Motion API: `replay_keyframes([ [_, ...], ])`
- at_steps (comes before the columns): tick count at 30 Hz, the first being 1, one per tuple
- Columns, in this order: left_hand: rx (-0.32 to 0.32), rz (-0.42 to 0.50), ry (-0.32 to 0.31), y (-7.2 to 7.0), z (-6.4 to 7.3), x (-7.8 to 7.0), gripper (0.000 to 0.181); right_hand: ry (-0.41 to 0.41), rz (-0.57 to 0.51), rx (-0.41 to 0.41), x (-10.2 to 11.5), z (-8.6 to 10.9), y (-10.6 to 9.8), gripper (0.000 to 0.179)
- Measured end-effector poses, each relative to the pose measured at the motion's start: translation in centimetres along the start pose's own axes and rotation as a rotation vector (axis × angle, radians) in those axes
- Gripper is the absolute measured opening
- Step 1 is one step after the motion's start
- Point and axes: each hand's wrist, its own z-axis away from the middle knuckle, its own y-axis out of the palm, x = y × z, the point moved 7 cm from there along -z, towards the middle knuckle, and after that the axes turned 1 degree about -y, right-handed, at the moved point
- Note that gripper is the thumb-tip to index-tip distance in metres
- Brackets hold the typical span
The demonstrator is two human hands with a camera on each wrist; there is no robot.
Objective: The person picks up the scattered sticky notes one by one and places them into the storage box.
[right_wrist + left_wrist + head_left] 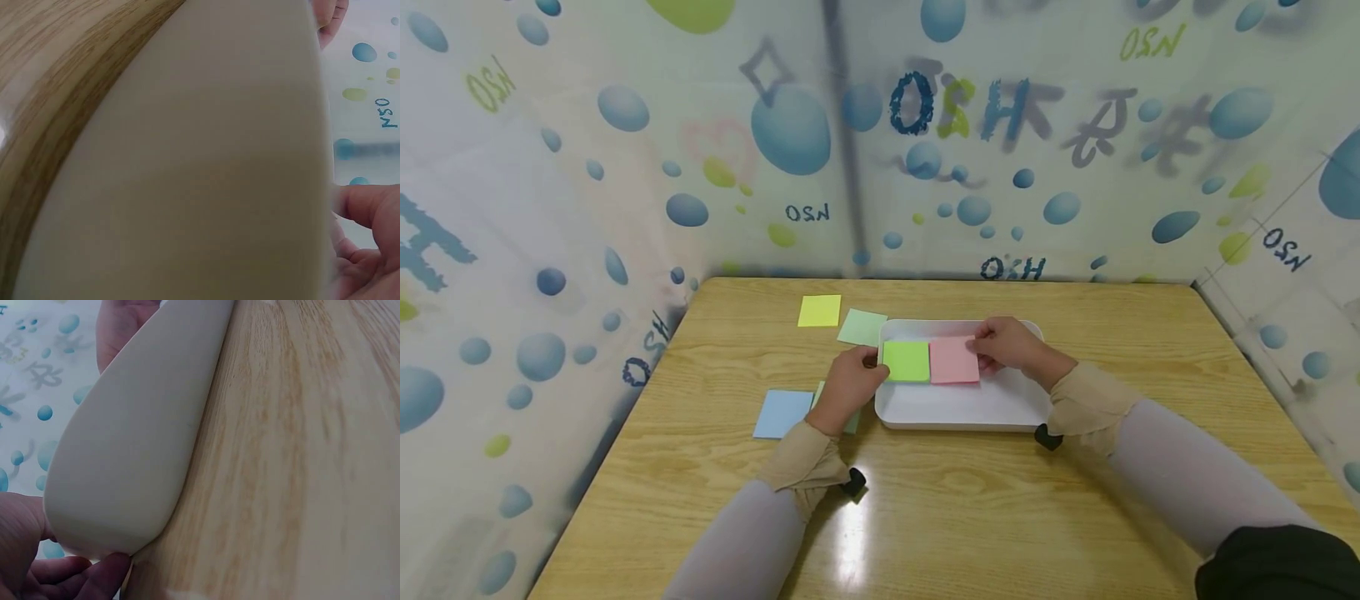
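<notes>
A white tray (955,410) lies on the table, with a bright green sticky note pad (906,362) and a pink sticky note pad (954,360) side by side in it. My left hand (848,385) grips the tray's left end, thumb over the rim near the green pad. In the left wrist view, its fingers (109,575) curl against the outside of the tray wall (134,431). At the pink pad's right edge, my right hand (1011,343) pinches that pad. The tray wall (206,156) partly hides the right fingers in the right wrist view.
Left of the tray lie a yellow sticky note (819,311), a pale green one (862,327) and a blue one (783,414). Another green note (852,423) is partly covered by my left hand. A patterned curtain (880,167) stands behind the wooden table (925,517).
</notes>
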Motion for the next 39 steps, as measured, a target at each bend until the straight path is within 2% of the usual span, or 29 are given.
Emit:
replay_keyframes([
  [26, 0.009, 0.020, -0.003, 0.0, 0.0, 0.0, 0.044, -0.006, 0.083, -0.020, 0.6, 0.9, -0.8, 0.028],
  [34, 0.010, 0.023, -0.009, 0.0, 0.1, 0.0, 0.044, -0.027, 0.108, -0.032, 0.6, 1.7, -1.7, 0.031],
  [39, 0.006, 0.016, -0.001, -0.1, 0.3, -0.2, 0.044, -0.054, 0.082, -0.064, 0.2, 2.8, -3.1, 0.037],
])
